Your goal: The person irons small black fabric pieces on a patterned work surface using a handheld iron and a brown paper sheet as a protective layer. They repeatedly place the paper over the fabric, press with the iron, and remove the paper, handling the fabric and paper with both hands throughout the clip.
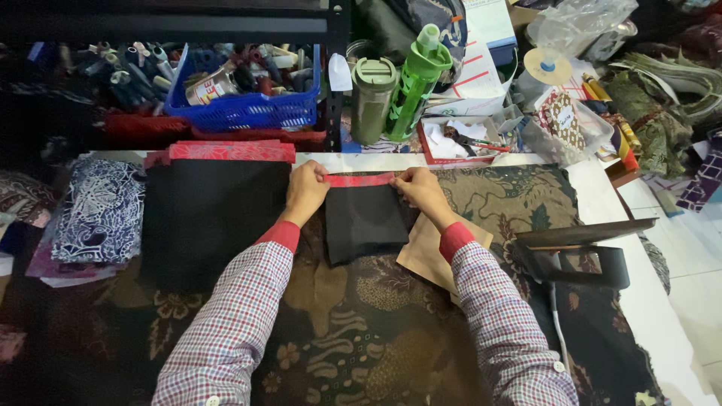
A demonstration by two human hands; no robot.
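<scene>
Near the middle of the frame, both hands pinch the folded red edge (pixel 359 180) of a small black cloth piece (pixel 365 222) that lies flat on the patterned dark batik cloth (pixel 353 331) covering the surface. The left hand (pixel 306 190) has its grip closed on the left end of the red edge, fingers curled over it; the right hand (pixel 423 192) is clamped the same way on the right end. Both arms wear checked sleeves with red cuffs. A tan paper piece (pixel 429 252) lies partly under the black piece, toward its lower right. To the left of the hands sits a larger stack of black fabric (pixel 207 218) with a red patterned strip (pixel 229 152) along its top edge, and farther left a pile of blue-and-white printed cloth (pixel 98 210). At the right of the frame a black angular tool (pixel 583 252) rests on the batik cloth. Along the top, a blue basket (pixel 244 105) holds thread spools, and beside it stand a grey-green tumbler (pixel 374 101) and a bright green bottle (pixel 415 83).
</scene>
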